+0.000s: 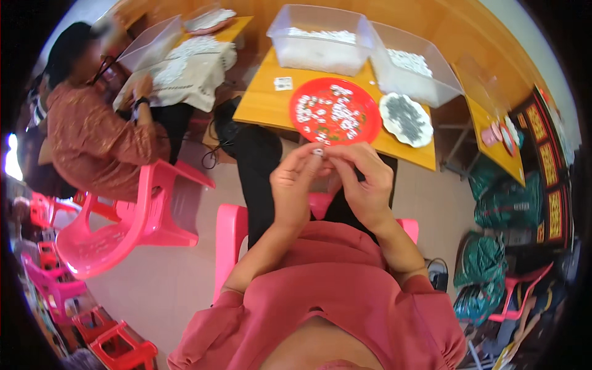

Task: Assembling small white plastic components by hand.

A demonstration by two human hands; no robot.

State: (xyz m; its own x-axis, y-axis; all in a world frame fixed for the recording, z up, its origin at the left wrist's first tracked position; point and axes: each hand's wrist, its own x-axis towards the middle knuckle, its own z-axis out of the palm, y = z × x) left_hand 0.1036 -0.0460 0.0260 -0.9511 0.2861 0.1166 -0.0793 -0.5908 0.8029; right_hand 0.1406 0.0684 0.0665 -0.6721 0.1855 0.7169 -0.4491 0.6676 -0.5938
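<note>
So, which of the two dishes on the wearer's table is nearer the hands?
The red round tray, just beyond the left hand and right hand; the white scalloped plate sits farther right.

Bright, fairly even indoor light fills the frame, with white glare at the far left, while fisheye distortion bends the wall toward black corners and small details look soft.
</note>
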